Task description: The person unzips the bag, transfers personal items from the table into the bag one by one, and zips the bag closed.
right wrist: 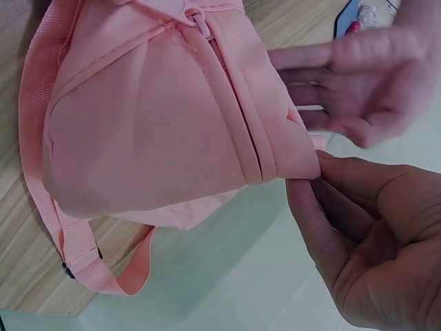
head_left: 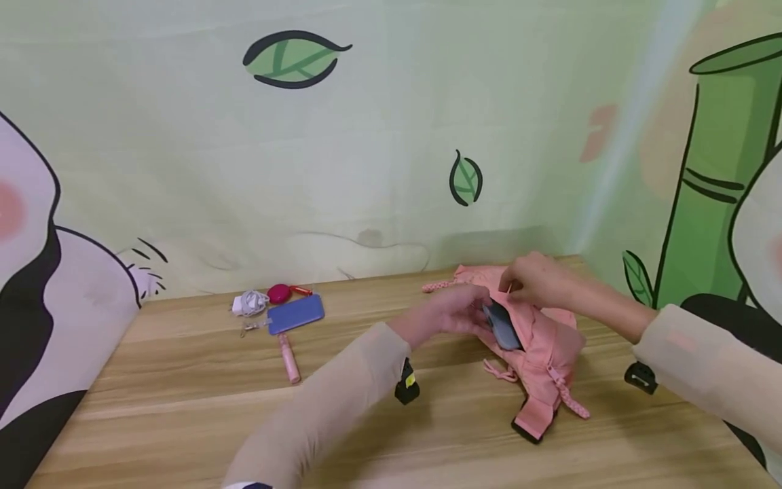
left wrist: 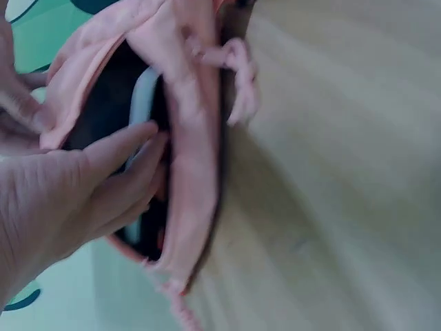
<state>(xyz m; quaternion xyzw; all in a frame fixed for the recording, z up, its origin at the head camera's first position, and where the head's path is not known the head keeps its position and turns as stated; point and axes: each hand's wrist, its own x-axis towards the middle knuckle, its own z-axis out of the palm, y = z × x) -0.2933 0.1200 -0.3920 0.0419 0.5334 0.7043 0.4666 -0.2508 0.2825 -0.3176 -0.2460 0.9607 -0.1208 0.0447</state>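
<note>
Pink fabric bag (head_left: pixel 559 333) is lying near the back right corner of the wood-grain bench (head_left: pixel 201 380). Flat blue-grey slab (head_left: pixel 504 329) is sitting in its open mouth, long axis running along the opening, slanting toward the front edge. Your left hand (head_left: pixel 452 311) is nearer, nearly straight fingers touching the slab; your right hand (head_left: pixel 537 277) is pinching the mouth's back-side fabric.
</note>
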